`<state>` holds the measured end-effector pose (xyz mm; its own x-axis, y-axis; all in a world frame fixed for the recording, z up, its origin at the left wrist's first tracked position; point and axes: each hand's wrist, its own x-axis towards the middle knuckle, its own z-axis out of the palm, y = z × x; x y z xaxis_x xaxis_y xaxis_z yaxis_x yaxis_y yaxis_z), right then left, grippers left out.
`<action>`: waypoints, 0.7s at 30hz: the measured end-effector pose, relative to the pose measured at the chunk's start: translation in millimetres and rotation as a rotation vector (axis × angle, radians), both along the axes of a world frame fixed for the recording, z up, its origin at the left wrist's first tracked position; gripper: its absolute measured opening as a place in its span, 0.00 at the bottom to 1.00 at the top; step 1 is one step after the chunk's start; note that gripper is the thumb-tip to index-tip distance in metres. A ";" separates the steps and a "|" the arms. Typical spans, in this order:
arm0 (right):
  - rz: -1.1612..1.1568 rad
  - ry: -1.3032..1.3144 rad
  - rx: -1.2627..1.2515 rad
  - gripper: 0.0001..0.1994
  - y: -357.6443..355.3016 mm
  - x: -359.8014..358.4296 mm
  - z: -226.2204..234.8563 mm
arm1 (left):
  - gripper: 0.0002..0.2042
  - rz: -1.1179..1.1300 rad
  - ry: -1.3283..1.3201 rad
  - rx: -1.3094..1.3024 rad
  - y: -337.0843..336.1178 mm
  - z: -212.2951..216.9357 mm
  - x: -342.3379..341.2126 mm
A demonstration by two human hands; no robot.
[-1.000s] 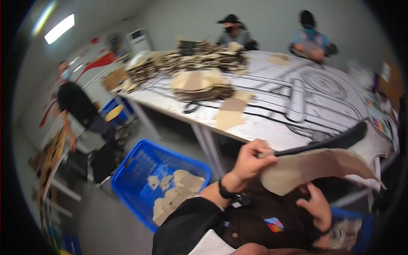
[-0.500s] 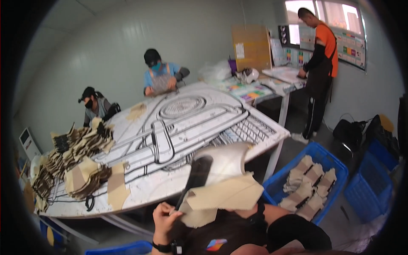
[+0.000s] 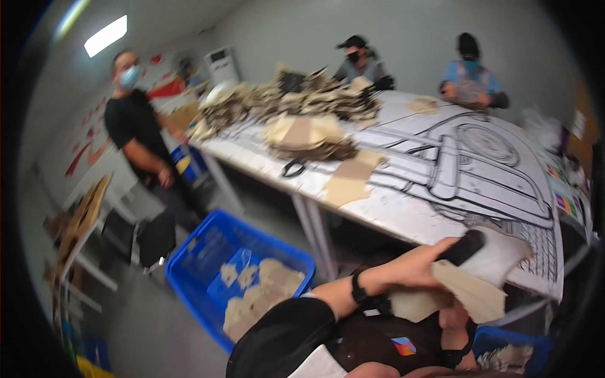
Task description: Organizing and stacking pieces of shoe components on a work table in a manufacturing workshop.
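A beige sheet-like piece (image 3: 469, 292), folded and uneven in outline, is held in front of my body at the table's near edge. My left hand (image 3: 421, 261) grips its left side, with the thumb along the top; motion blurs the fingers. Below the piece is my right hand (image 3: 452, 317), its fingers mostly hidden behind the material. Just beyond my left hand, a pale curved panel (image 3: 501, 252) with a black strip (image 3: 463, 247) stands at the table edge. Whether the piece touches that panel I cannot tell.
Across the white table (image 3: 403, 217) lie stacked beige pieces (image 3: 302, 134) and a single flat piece (image 3: 355, 179). A blue crate (image 3: 214, 236) with more pieces stands on the floor at left. Another blue crate (image 3: 482, 340) is at lower right. Three people are around the table.
My view has swung left, bringing the blue crate and a standing person at left into sight. The beige piece stays in my hands, and my left forearm now reaches further across.
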<state>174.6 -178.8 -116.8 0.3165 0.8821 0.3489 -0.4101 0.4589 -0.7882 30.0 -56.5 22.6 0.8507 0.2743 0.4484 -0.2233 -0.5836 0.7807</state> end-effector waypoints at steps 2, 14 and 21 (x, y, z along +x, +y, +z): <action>-0.184 -0.036 -0.065 0.21 -15.0 3.4 14.0 | 0.32 -0.036 0.110 -0.149 -8.0 10.4 1.7; -0.247 -0.256 0.112 0.31 -2.2 22.6 17.5 | 0.24 -0.080 0.058 0.005 -2.4 16.2 -12.8; -0.204 -0.269 0.329 0.34 -7.4 19.0 55.3 | 0.23 -0.075 -0.093 -0.014 -15.3 19.1 -16.0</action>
<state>193.7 -186.3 -61.5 0.3318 0.6405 0.6926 -0.0869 0.7518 -0.6536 13.9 -71.9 41.8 0.8239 0.2186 0.5229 -0.3377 -0.5516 0.7627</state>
